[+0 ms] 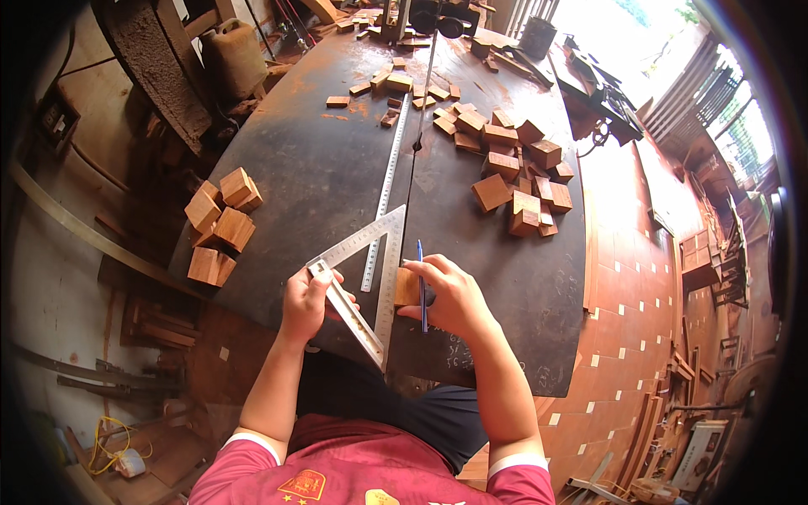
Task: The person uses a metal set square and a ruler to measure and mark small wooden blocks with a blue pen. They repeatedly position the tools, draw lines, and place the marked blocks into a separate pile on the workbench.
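My left hand (305, 305) grips the thick edge of a metal triangle square (391, 282), which is held over the near part of the dark tabletop. Close to the square's right side, a small wooden block (407, 288) sits between the thumb and fingers of my right hand (454, 296). A blue pen (421, 251) is also in that hand, lying across the fingers and pointing away from me. Part of the block is hidden behind the fingers and pen. A long steel ruler (390, 178) lies flat on the table beyond the square, partly covered by it.
Several wooden blocks are clustered on the table's left edge (231, 227). A larger heap of blocks (502, 164) lies at the right, with smaller offcuts (397, 82) farther back. A narrow slot (414, 168) runs along the dark table (303, 160). Timber pieces (648, 433) lie on the tiled floor.
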Demonstrator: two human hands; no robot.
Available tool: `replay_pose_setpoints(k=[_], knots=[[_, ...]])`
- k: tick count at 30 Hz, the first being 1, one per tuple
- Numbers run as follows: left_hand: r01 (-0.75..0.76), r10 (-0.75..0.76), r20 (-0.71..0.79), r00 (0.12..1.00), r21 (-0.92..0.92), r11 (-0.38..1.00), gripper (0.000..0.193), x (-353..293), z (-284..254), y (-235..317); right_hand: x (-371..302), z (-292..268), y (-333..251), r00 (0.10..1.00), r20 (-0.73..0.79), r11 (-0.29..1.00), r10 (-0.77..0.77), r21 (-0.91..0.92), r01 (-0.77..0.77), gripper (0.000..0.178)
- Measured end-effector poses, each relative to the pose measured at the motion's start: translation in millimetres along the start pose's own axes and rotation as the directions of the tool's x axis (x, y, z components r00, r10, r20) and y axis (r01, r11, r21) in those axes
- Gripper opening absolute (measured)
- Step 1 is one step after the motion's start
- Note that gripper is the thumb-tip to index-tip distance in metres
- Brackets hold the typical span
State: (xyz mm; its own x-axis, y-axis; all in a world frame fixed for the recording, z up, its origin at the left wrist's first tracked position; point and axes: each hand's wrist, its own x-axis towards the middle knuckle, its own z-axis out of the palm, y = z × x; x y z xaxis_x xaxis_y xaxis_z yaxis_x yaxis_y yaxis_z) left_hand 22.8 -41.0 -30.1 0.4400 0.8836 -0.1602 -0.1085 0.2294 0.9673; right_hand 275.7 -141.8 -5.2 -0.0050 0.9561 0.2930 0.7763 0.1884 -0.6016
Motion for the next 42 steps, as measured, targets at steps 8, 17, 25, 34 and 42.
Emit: replay_pose_setpoints(k=[8,17,25,34,42], knots=[[-0.115,0.113,-0.039,0.993,-0.038,0.993,0.028,1,-1,-20,1,-3,2,0.996,-0.039,0.997,-0.082,0.007,0.082,0.067],[-0.091,0.088,-0.112,0.99,-0.024,0.996,0.033,2,-1,-24,2,0,3,0.982,-0.178,0.993,-0.057,0.094,0.075,0.033],[-0.109,0.108,-0.144,0.984,-0.004,0.994,0.032,0,4,-25,0,6,1,0.959,-0.09,0.796,0.269,0.582,-0.168,0.028],[-0.092,0.089,-0.158,0.983,-0.011,0.996,0.032,-4,10,-23,-1,6,14,0.954,0.08,0.657,0.288,0.708,-0.258,0.039],[-0.138,0.133,-0.166,0.977,-0.018,0.99,0.035,-2,13,-25,0,15,13,0.951,0.068,0.647,0.3,0.718,-0.256,0.011]])
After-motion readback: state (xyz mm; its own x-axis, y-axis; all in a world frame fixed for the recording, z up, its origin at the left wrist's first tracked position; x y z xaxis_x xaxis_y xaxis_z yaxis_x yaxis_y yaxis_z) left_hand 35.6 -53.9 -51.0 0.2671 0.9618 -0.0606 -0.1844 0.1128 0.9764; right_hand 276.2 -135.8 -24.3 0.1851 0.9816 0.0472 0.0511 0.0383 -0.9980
